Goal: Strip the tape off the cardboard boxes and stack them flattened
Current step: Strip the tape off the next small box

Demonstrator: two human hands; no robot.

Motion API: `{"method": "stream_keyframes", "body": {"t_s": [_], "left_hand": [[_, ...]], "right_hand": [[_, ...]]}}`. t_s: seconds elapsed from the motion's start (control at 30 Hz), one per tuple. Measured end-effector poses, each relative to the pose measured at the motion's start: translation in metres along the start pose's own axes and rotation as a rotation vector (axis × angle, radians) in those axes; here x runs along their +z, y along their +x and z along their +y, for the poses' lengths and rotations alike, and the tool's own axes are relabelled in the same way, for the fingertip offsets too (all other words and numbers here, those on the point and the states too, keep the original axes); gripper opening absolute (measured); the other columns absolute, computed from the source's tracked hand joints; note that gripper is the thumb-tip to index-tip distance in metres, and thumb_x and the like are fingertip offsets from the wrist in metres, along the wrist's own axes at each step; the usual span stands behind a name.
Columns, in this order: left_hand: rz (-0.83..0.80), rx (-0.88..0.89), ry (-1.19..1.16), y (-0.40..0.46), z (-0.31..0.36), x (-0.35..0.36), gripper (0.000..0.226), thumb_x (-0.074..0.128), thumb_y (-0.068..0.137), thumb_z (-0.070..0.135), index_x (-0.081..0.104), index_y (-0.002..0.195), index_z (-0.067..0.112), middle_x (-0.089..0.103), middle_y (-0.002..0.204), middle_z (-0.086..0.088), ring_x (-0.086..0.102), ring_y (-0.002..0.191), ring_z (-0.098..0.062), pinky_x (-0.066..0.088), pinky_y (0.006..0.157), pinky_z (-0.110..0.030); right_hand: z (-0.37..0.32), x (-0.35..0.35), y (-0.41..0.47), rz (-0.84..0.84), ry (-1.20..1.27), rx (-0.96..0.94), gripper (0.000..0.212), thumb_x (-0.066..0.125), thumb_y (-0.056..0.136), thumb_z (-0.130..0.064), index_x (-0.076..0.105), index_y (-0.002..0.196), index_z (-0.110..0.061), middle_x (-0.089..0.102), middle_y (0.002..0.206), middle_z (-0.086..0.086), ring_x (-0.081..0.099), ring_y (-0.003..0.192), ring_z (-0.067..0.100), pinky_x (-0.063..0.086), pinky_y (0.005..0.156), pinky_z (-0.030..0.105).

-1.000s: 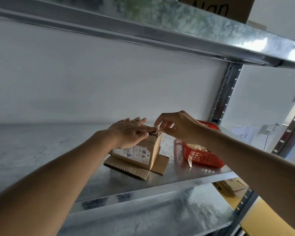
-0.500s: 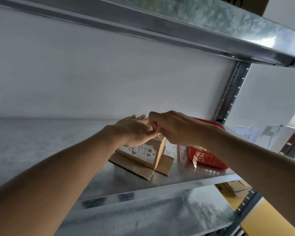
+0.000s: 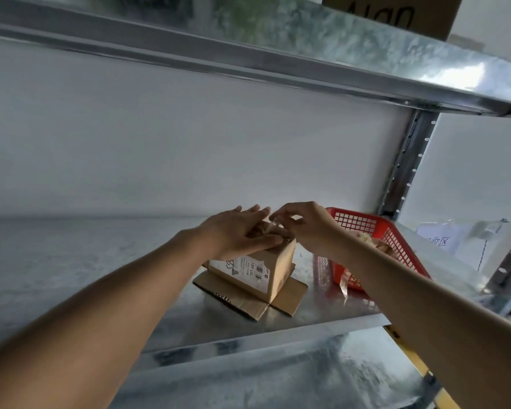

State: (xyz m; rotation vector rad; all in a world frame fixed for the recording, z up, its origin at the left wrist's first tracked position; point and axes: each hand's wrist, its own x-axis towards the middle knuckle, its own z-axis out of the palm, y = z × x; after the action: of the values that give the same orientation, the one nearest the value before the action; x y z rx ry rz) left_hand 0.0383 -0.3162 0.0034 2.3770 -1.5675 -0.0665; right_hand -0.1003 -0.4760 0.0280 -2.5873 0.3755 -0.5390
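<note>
The left hand [image 3: 242,231], fingers spread, presses flat on the box [image 3: 257,267] to steady it while, at its 3 o'clock, the right hand [image 3: 304,228] pinches clear tape [image 3: 275,224] to peel it.

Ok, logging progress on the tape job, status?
Left hand flat, pressing box top. Right hand pinching clear tape, lifting. Box upright on flattened cardboard. Red basket beside, not blocking.

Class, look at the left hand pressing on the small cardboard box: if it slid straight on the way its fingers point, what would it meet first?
Most likely the right hand, which pinches tape just beyond the left hand fingertips above the box; past that, the red basket. Depth is uncertain.
</note>
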Motion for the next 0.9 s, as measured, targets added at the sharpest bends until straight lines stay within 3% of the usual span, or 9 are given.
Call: {"method": "stream_keyframes", "body": {"t_s": [0.1,0.2,0.33,0.4,0.47,0.53,0.63,0.77,0.9], "left_hand": [[0.083,-0.037,0.084,-0.005,0.006,-0.008,0.123,0.022,0.069,0.100,0.012,0.166,0.024,0.000,0.174,0.000,-0.016,0.156,-0.013,-0.010,0.124,-0.036],[0.028,-0.311,0.112,-0.012,0.013,-0.022,0.111,0.035,0.072,0.096,0.042,0.150,0.017,0.017,0.156,-0.008,0.016,0.144,-0.034,0.022,0.117,-0.046],[-0.058,-0.463,-0.037,-0.019,0.023,-0.035,0.065,0.061,0.093,0.066,0.056,0.132,0.015,0.036,0.133,-0.012,0.047,0.112,-0.029,0.040,0.087,-0.035],[-0.034,-0.455,-0.134,-0.024,0.024,-0.033,0.055,0.060,0.096,0.056,0.056,0.131,0.014,0.043,0.138,-0.013,0.054,0.113,-0.029,0.047,0.091,-0.035],[-0.022,-0.439,-0.267,-0.032,0.025,-0.030,0.071,0.062,0.090,0.066,0.057,0.134,0.012,0.051,0.137,-0.013,0.058,0.118,-0.031,0.050,0.101,-0.041],[0.029,-0.403,-0.312,-0.041,0.026,-0.025,0.076,0.068,0.081,0.075,0.063,0.123,0.013,0.061,0.125,-0.012,0.064,0.109,-0.028,0.055,0.088,-0.039],[0.097,-0.369,-0.317,-0.050,0.022,-0.024,0.050,0.077,0.079,0.066,0.066,0.101,0.023,0.068,0.102,-0.001,0.066,0.087,-0.017,0.050,0.066,-0.031],[-0.060,-0.382,-0.230,-0.059,0.021,-0.037,0.044,0.072,0.088,0.049,0.061,0.126,0.029,0.071,0.112,0.006,0.069,0.096,-0.015,0.060,0.086,-0.041],[-0.109,-0.387,-0.024,-0.068,0.016,-0.044,0.071,0.060,0.098,0.041,0.029,0.161,0.036,0.048,0.155,0.005,0.056,0.127,-0.019,0.050,0.105,-0.039]], "right_hand": [[0.000,0.003,-0.001,-0.007,-0.109,0.018,0.026,0.054,0.105,-0.014,0.076,0.112,-0.025,0.073,0.107,-0.003,0.058,0.076,0.003,0.039,0.055,0.014],[-0.009,0.005,-0.001,0.036,-0.137,0.077,0.023,0.055,0.104,-0.013,0.076,0.113,-0.015,0.069,0.102,0.000,0.058,0.073,0.006,0.041,0.049,0.010],[-0.029,0.014,-0.001,0.074,-0.104,0.177,0.022,0.052,0.101,-0.009,0.074,0.101,-0.003,0.073,0.092,0.013,0.072,0.068,0.024,0.062,0.056,0.034],[-0.036,0.018,-0.002,0.075,0.055,0.252,0.022,0.050,0.099,-0.005,0.071,0.098,0.000,0.075,0.084,0.015,0.075,0.068,0.029,0.065,0.062,0.041],[-0.043,0.023,-0.006,-0.011,0.428,0.409,0.020,0.047,0.102,-0.003,0.065,0.102,0.005,0.075,0.076,0.021,0.076,0.069,0.036,0.064,0.060,0.040],[-0.047,0.028,-0.011,-0.106,0.693,0.501,0.018,0.046,0.104,-0.004,0.058,0.106,0.010,0.073,0.073,0.027,0.076,0.066,0.040,0.062,0.053,0.037],[-0.043,0.033,-0.012,-0.050,0.758,0.507,0.019,0.043,0.105,-0.003,0.059,0.106,0.007,0.073,0.071,0.025,0.075,0.064,0.039,0.061,0.052,0.037],[-0.036,0.025,-0.005,0.197,0.808,0.470,0.022,0.041,0.106,-0.001,0.062,0.100,0.001,0.075,0.070,0.018,0.076,0.063,0.032,0.062,0.055,0.036],[-0.020,0.007,0.004,0.470,0.815,0.502,0.026,0.042,0.103,0.000,0.065,0.092,-0.006,0.075,0.081,0.016,0.076,0.063,0.027,0.066,0.066,0.042]]}}
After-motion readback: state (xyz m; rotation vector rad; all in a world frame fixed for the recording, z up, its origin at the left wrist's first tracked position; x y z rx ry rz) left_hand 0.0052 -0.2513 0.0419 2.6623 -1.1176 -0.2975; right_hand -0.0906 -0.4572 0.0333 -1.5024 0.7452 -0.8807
